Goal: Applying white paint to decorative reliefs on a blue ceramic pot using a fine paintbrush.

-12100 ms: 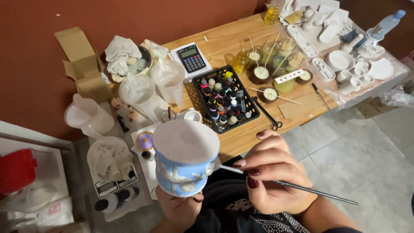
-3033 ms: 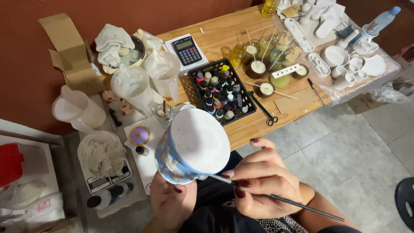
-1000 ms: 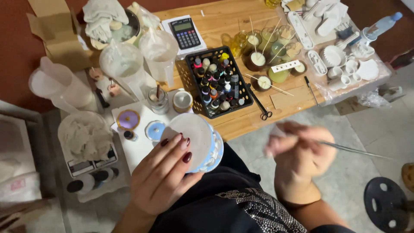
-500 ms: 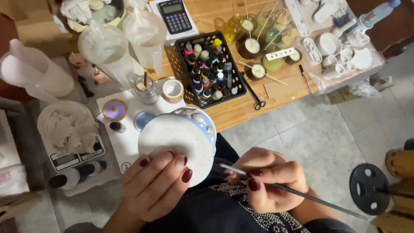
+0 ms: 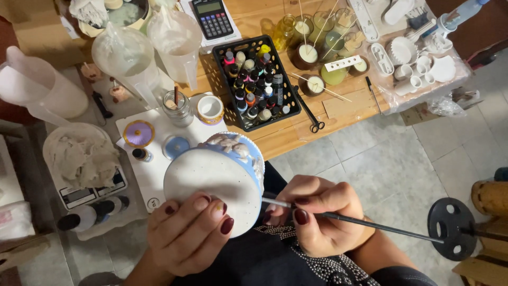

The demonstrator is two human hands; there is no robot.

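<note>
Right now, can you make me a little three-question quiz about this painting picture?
1. True or false: the left hand holds the round blue-and-white pot by its white base.
2. What does the right hand hold? A) scissors B) thin paintbrush C) calculator
3. What fills the black crate on the wooden table?

Key: 1 true. 2 B. 3 small paint bottles with coloured caps.

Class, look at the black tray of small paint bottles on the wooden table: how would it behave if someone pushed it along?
The black tray looks like stiff plastic on smooth wood, so it would probably slide as one piece. The small bottles stand upright and packed close, so they might rattle more than topple. Its corner sits near the table edge, so pushing that way risks an overhang.
</note>
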